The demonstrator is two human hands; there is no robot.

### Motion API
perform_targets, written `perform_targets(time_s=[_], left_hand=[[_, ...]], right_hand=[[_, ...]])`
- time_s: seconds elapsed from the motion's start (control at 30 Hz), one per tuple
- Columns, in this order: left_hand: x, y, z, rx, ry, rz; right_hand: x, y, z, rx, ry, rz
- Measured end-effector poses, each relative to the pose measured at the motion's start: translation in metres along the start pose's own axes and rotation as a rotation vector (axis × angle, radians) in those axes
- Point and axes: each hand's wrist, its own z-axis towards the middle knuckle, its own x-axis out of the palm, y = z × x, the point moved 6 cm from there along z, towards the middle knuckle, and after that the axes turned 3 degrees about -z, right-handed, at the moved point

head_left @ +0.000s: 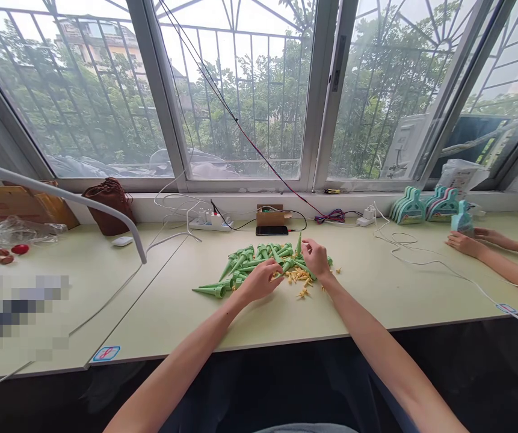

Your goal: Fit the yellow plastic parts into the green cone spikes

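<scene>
A heap of green plastic watering spikes [241,260], each with a tapered point and a wider ribbed collar, lies on the pale table. Small yellow plastic pieces [299,276] are scattered at its near right side. My right hand [315,260] is closed at the right of the heap, its fingertips against an upright green spike [298,244] whose point is up. Over the heap's near edge is my left hand [262,280], fingers curled together beside the spikes; what lies between its fingertips is too small to make out.
Behind the heap, a phone [272,230] leans before a small cardboard box [271,214]. Power strips and cables [211,221] run along the wall. At right, another person's hands [466,243] hold a teal item near stacked teal hangers [407,207]. A brown pouch [109,207] stands left.
</scene>
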Motion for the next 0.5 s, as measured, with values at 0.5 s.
perform_targets(time_s=[0.5], left_hand=[[0.004,-0.002,0.000,-0.018,0.076,0.035]], right_hand=[[-0.003,0.017,-0.005,-0.081,-0.027,-0.034]])
